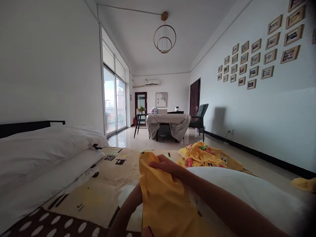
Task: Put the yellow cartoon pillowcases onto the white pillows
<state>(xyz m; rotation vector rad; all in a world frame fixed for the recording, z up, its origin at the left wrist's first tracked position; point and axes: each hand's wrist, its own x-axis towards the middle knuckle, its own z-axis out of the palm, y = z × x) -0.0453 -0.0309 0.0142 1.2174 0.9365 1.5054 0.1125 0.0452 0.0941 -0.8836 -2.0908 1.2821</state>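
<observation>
A yellow cloth (164,197) hangs upright in front of me and spreads down toward the bottom edge. Near its top, my right hand (166,165) is closed over the fabric, thumb and fingers pressing it. My left forearm (129,205) rises from below and passes behind or into the cloth; the hand itself is covered, so its fingers do not show. Beneath lies a beige patterned bed sheet (98,184). To the right is a large plump white pillow or quilt (234,182), its near part overlapped by my right arm.
Stacked white pillows (54,144) lie at the left by a dark headboard (29,126). A crumpled yellow printed cloth (204,154) rests at the bed's far right. Farther off stand a covered table (170,119) and a dark chair (200,117).
</observation>
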